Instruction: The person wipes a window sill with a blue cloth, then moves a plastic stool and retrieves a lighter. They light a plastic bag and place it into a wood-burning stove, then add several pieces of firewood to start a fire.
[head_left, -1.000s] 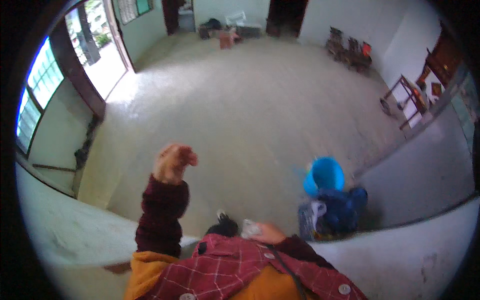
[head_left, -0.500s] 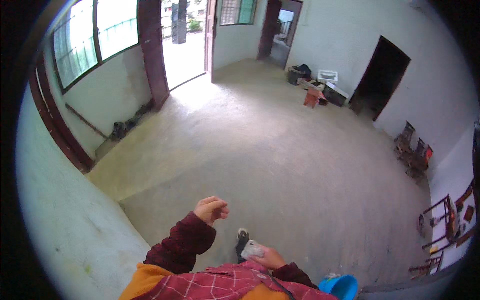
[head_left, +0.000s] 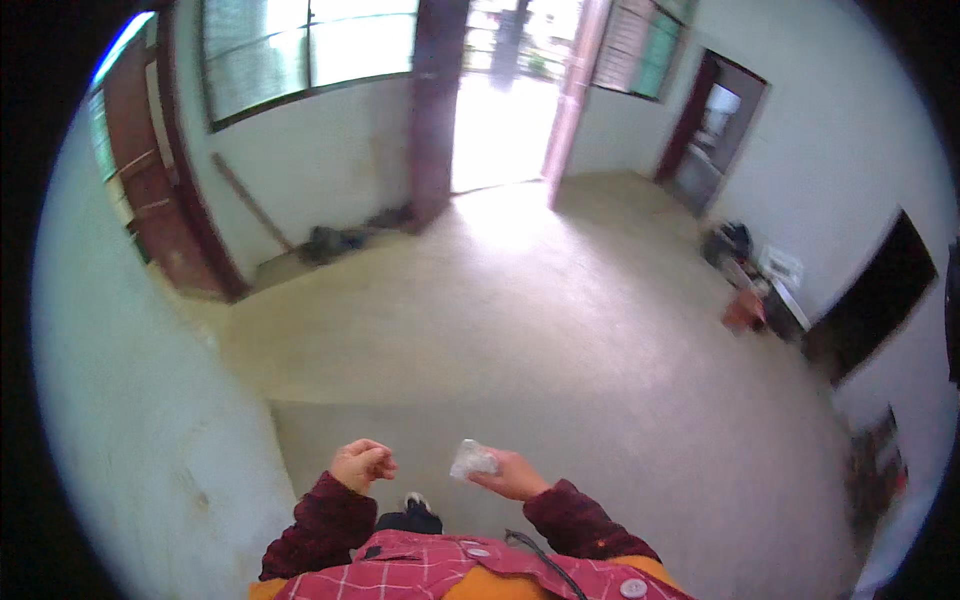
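fingers of the right hand (head_left: 516,476) pinched around a small translucent packet (head_left: 472,460), near, before the body; those of the left hand (head_left: 362,465), to its left, curled narrow. outward: dark shoe (head_left: 410,518) near; concrete floor (head_left: 560,350); bright doorway (head_left: 505,135) far; barred window (head_left: 310,50) far left.

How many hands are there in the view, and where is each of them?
2. The left hand is at the lower left of centre; the right hand is to its right, holding a small whitish packet. Neither is hidden.
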